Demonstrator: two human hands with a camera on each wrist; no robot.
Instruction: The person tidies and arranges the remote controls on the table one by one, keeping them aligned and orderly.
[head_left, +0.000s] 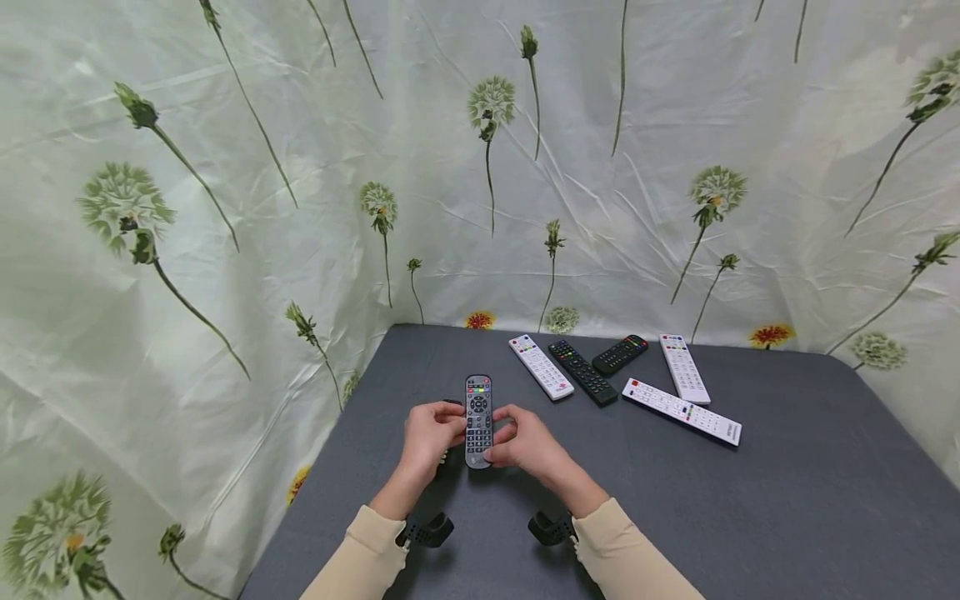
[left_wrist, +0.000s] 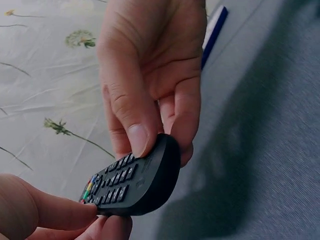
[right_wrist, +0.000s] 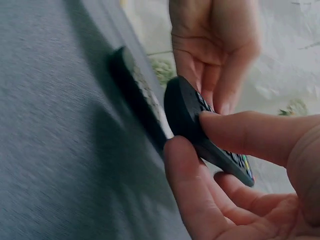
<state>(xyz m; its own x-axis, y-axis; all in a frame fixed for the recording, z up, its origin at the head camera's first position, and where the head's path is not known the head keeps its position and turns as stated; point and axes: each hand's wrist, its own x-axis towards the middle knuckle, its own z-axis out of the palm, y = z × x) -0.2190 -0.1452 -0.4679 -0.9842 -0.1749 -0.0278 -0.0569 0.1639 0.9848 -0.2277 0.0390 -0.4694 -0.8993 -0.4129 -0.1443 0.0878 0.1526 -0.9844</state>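
A dark grey remote control [head_left: 478, 417] with coloured buttons near its top is held above the table between both hands, button side up. My left hand [head_left: 431, 437] pinches its left edge with thumb and fingers. On the other side my right hand [head_left: 528, 446] grips the lower right edge, its thumb on the face near the bottom end. The right wrist view shows the thumb [right_wrist: 250, 132] on top and fingers underneath. Beyond the held remote in that view is another dark-sided remote [right_wrist: 137, 95] with pale buttons; in the head view the left hand mostly hides that spot.
To the right on the dark grey table [head_left: 810, 483] lie several remotes: a white one [head_left: 542, 367], a long black one [head_left: 582, 372], a short black one [head_left: 620, 354], another white one [head_left: 684, 369] and a slanted white one [head_left: 682, 411]. Flower-patterned cloth [head_left: 600, 183] hangs behind.
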